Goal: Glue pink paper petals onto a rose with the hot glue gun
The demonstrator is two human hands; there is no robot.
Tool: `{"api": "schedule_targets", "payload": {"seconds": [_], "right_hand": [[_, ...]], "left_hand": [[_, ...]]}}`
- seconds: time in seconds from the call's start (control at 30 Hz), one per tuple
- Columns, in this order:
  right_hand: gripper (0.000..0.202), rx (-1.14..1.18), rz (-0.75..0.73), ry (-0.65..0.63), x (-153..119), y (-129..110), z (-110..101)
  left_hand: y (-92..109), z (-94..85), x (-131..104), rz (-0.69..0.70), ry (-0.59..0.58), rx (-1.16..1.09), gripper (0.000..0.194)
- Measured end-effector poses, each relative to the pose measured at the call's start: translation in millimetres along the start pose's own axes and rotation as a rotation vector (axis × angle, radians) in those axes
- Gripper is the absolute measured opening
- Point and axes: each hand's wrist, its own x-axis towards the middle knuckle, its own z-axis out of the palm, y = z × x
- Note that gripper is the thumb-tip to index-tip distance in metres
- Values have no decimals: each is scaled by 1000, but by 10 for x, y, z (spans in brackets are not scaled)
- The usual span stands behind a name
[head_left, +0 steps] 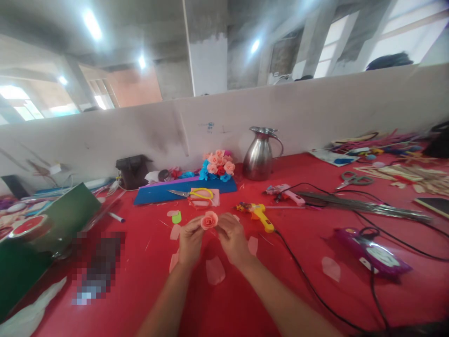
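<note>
The underside of the pink paper rose (pixel 209 220), and any stem it may have, is hidden behind the bloom and the fingers, just left of the yellow glue gun (pixel 258 215) on the red table (pixel 140 267). The left hand (pixel 191 241), farther left of that gun, has thumb and fingers pinched on the rose's left side; the right hand (pixel 233 241), between rose and gun, has its fingers curled at the rose's other side, and I cannot tell whether they grip it. Well to the left of the gun and nearer the camera, a dark object (pixel 105 262) is pixelated beyond recognition; far to its right, a black notebook (pixel 435 208) is cut by the frame edge. The rose's open face, a spiral of petals, points up and back toward the camera, so its long axis is seen nearly end-on and its exact lean is unclear. Loose petals (pixel 215 270) lie left of the gun and nearer; beyond it stand the steel jug (pixel 258 157) and, leftward, a flower bunch (pixel 219 164).
</note>
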Motion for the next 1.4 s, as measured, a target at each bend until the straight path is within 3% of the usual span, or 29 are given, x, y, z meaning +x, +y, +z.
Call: {"api": "schedule_targets", "payload": {"seconds": [0.2, 0.37, 1.07, 1.4], "right_hand": [[18, 50, 63, 43, -16, 1, 31], [18, 46, 57, 48, -38, 25, 40], [19, 28, -50, 14, -25, 12, 17], [14, 49, 83, 51, -23, -4, 54]], "left_hand": [[9, 23, 6, -66, 14, -16, 17], [-9, 10, 17, -23, -11, -17, 14], [-42, -11, -4, -2, -7, -144, 14], [-23, 20, 21, -88, 68, -111, 15]]}}
